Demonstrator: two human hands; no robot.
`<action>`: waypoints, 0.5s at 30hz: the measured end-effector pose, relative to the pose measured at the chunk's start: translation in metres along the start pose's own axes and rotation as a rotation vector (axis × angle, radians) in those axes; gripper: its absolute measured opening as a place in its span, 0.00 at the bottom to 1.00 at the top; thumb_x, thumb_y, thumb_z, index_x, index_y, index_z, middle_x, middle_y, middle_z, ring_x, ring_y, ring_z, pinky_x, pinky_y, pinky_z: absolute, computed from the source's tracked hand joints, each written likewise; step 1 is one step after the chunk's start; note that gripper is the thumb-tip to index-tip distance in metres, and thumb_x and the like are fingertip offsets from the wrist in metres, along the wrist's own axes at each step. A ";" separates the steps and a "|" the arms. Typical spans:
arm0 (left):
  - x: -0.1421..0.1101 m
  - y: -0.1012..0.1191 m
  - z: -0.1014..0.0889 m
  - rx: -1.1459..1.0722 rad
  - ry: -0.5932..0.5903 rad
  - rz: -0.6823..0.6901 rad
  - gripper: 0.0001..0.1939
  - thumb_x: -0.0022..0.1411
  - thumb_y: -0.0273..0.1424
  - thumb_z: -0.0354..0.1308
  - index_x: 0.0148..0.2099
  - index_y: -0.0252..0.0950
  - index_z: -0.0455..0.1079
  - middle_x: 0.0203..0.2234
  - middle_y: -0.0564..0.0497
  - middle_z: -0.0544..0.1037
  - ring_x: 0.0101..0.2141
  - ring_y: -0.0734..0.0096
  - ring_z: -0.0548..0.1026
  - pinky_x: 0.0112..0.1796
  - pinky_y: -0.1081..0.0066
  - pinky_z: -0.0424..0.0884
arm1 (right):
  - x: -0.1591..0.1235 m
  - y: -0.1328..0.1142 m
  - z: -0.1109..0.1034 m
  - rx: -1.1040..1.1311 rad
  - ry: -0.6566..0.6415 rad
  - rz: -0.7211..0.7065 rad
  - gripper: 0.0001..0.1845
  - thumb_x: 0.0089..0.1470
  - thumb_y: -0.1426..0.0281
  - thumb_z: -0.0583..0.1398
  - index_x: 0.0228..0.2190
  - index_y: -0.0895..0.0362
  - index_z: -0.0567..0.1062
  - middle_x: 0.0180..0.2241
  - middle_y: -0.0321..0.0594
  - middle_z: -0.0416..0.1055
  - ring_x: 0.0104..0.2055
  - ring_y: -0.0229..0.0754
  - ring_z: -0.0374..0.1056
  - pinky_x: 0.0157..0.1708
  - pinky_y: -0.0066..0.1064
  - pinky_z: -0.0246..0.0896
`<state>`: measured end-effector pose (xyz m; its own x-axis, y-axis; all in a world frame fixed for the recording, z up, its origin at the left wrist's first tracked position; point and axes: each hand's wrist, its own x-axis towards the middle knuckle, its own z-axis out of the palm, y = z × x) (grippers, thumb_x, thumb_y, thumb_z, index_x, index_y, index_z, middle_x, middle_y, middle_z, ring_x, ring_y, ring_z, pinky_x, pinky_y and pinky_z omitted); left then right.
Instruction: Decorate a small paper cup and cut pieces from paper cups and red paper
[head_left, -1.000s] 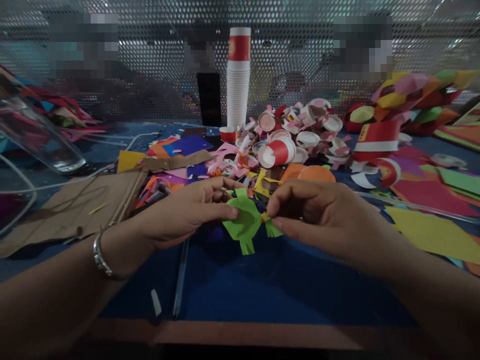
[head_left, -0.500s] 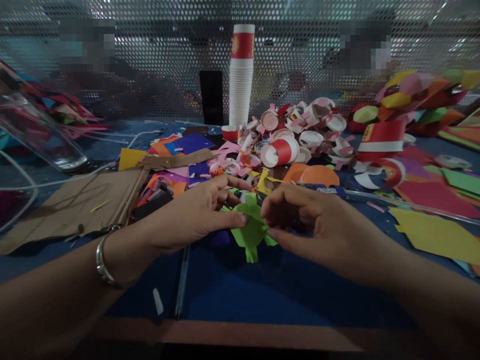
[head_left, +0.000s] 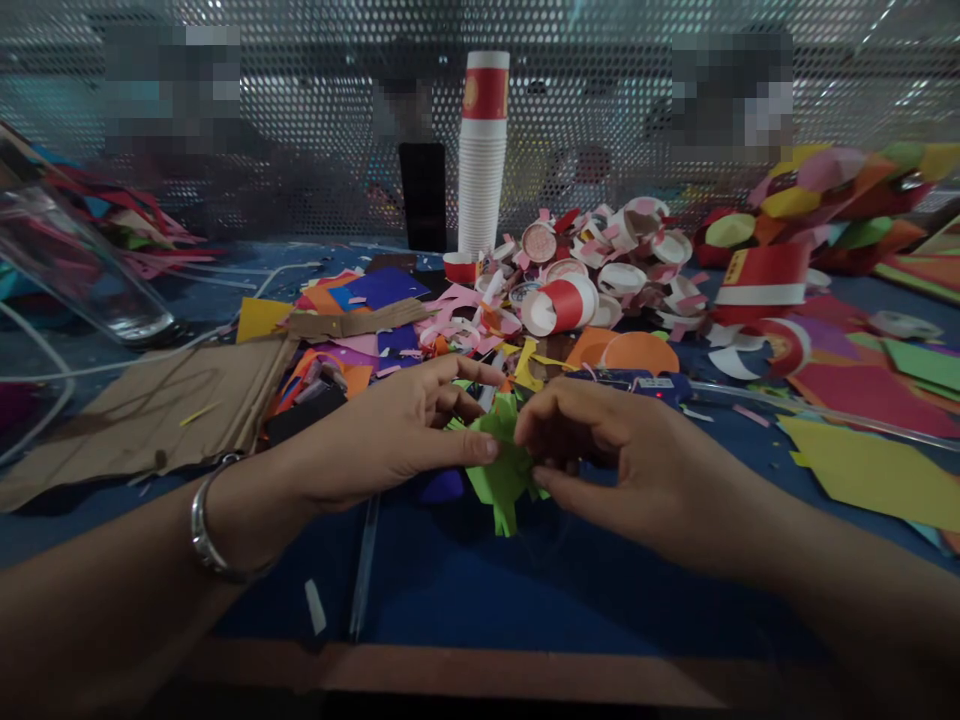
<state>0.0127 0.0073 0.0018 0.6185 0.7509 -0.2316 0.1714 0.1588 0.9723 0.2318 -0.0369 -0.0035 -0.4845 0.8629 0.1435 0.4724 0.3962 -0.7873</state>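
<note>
A bright green paper cutout [head_left: 501, 478] with several tabs and slit ends is held up over the blue table, in front of me. My left hand [head_left: 420, 415] grips it from the left, thumb flat on its near face and fingers behind. On the other side my right hand [head_left: 600, 440] is curled, with its thumb and fingertips on the cutout's right edge. The fingers of that hand partly hide the paper's right tab. Just behind the right hand lies a blue glue gun [head_left: 660, 384] with a small red light.
A tall stack of paper cups [head_left: 484, 150] stands at the back beside a black phone [head_left: 424, 195]. Cut cup bases [head_left: 622, 278] are heaped right of it. Brown cardboard [head_left: 142, 415] lies left, yellow paper [head_left: 877, 465] right. A perforated metal screen [head_left: 315, 110] closes off the back.
The green cutout has tilted slightly and dropped a little, its upper tab now bent. My right fingers have shifted slightly left along its edge. My left hand has barely moved.
</note>
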 end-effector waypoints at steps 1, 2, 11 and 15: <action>0.000 0.000 0.000 0.010 0.003 -0.003 0.24 0.58 0.27 0.69 0.56 0.40 0.67 0.40 0.51 0.80 0.42 0.64 0.80 0.43 0.68 0.73 | 0.000 0.000 0.000 0.001 -0.001 0.002 0.13 0.52 0.82 0.60 0.37 0.54 0.71 0.36 0.37 0.74 0.34 0.38 0.72 0.34 0.29 0.70; 0.000 -0.001 0.000 0.019 0.005 -0.005 0.25 0.58 0.27 0.69 0.56 0.40 0.67 0.40 0.51 0.80 0.43 0.64 0.80 0.43 0.67 0.73 | 0.000 -0.001 0.000 0.000 -0.004 0.002 0.13 0.52 0.83 0.60 0.37 0.54 0.71 0.36 0.37 0.74 0.35 0.38 0.72 0.35 0.29 0.70; 0.001 -0.001 -0.003 0.056 -0.004 -0.004 0.27 0.58 0.29 0.69 0.58 0.40 0.65 0.39 0.53 0.77 0.43 0.66 0.78 0.42 0.69 0.71 | 0.000 -0.004 -0.001 -0.049 0.022 -0.025 0.13 0.50 0.83 0.61 0.36 0.55 0.72 0.34 0.34 0.72 0.31 0.35 0.68 0.32 0.27 0.66; 0.001 -0.002 -0.004 0.057 -0.016 0.020 0.26 0.59 0.29 0.69 0.58 0.41 0.66 0.39 0.53 0.77 0.43 0.67 0.78 0.42 0.69 0.71 | -0.002 -0.004 -0.001 -0.044 0.035 -0.029 0.12 0.51 0.83 0.61 0.36 0.55 0.72 0.34 0.34 0.71 0.31 0.34 0.68 0.31 0.26 0.66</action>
<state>0.0100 0.0097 0.0001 0.6343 0.7433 -0.2126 0.2016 0.1065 0.9737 0.2316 -0.0394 0.0000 -0.4729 0.8610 0.1871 0.4909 0.4338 -0.7556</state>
